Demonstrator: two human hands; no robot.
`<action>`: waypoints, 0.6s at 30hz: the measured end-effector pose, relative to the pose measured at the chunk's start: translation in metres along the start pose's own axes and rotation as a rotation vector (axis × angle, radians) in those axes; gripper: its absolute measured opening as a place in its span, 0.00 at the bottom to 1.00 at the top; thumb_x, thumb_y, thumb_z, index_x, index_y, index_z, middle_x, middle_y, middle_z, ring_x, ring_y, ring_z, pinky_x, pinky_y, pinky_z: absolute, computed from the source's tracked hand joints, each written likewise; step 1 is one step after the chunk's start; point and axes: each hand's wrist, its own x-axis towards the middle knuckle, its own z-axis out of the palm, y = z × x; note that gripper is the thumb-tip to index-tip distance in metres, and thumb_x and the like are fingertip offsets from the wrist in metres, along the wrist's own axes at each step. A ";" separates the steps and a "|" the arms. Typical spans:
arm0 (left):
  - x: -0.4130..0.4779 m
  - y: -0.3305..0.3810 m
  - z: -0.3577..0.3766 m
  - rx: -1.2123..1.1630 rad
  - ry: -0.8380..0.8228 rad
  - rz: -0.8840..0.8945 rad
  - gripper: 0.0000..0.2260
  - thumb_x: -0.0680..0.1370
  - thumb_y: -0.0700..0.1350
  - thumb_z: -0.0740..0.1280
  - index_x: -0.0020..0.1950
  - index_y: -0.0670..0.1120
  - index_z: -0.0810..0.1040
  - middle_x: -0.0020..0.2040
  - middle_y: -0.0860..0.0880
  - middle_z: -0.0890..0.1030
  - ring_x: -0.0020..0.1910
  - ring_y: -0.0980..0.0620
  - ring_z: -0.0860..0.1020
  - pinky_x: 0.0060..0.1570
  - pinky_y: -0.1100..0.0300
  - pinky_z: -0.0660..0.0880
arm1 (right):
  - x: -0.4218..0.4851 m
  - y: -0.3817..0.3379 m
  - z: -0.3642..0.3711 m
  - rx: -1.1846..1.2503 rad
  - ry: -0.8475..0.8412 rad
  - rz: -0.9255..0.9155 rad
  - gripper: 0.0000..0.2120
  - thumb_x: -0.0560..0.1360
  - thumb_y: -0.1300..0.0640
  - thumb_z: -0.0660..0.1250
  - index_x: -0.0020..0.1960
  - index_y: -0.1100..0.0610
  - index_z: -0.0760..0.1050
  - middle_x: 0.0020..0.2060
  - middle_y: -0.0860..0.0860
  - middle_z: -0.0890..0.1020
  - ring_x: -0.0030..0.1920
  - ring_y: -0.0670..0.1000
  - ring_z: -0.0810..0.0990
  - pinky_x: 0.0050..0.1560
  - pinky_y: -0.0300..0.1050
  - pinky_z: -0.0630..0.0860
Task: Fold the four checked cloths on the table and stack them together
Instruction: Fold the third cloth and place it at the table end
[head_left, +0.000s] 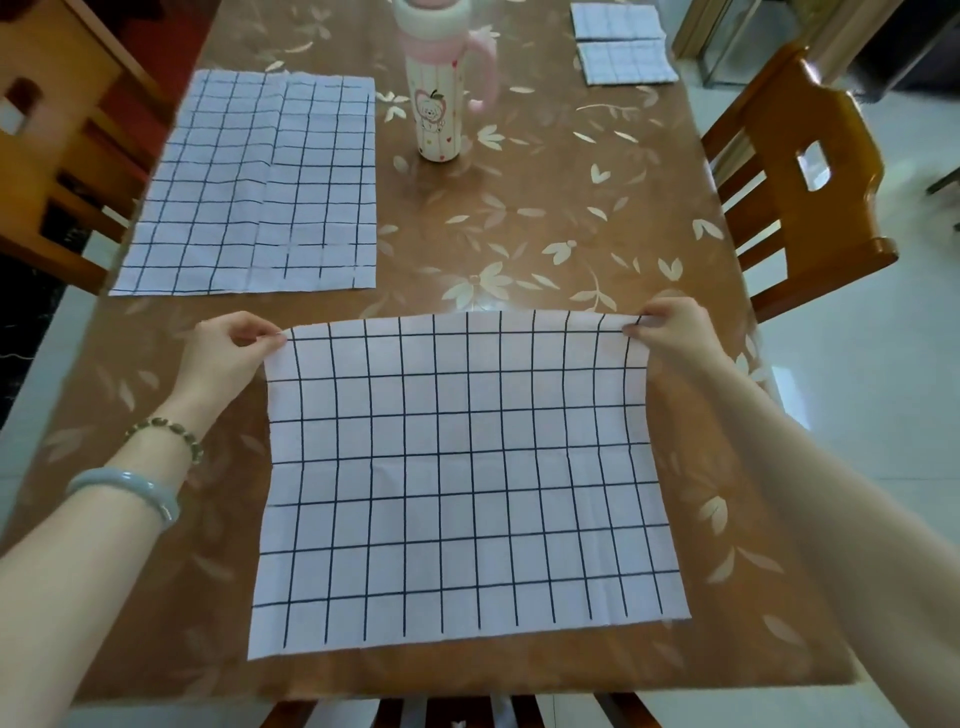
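Left hand (228, 353) and right hand (670, 338) pinch the far corners of the nearest checked cloth (457, 478) (unfolded on the table (519, 234)).

I note a worktop (545, 223) under a glossy brown cover printed with pale leaves. A white-and-pink lidded tumbler (440, 104) with a side handle and a cartoon print stands upright on its far middle. Wooden seating logged: left chair (52, 156), right chair (810, 171), near chair (457, 714). Pale floor tiles (883, 415) lie to the right.
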 end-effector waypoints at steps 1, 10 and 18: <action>0.000 0.004 -0.006 -0.027 0.021 0.012 0.02 0.75 0.44 0.72 0.45 0.47 0.82 0.44 0.49 0.81 0.49 0.47 0.78 0.47 0.58 0.71 | 0.000 -0.006 -0.007 0.031 0.024 -0.023 0.07 0.73 0.58 0.70 0.44 0.62 0.80 0.38 0.55 0.81 0.40 0.54 0.78 0.39 0.43 0.73; -0.057 0.012 -0.059 -0.091 -0.048 0.035 0.02 0.73 0.46 0.74 0.43 0.50 0.83 0.42 0.54 0.83 0.46 0.54 0.79 0.47 0.60 0.72 | -0.079 -0.017 -0.048 0.192 0.049 -0.089 0.07 0.72 0.64 0.70 0.49 0.59 0.82 0.41 0.52 0.83 0.40 0.41 0.79 0.40 0.27 0.74; -0.145 -0.033 -0.057 -0.129 -0.274 -0.096 0.08 0.68 0.39 0.77 0.39 0.52 0.86 0.40 0.53 0.86 0.44 0.53 0.83 0.51 0.62 0.77 | -0.176 0.041 -0.021 0.147 -0.065 0.094 0.13 0.71 0.71 0.66 0.43 0.55 0.84 0.35 0.45 0.84 0.31 0.45 0.77 0.33 0.34 0.73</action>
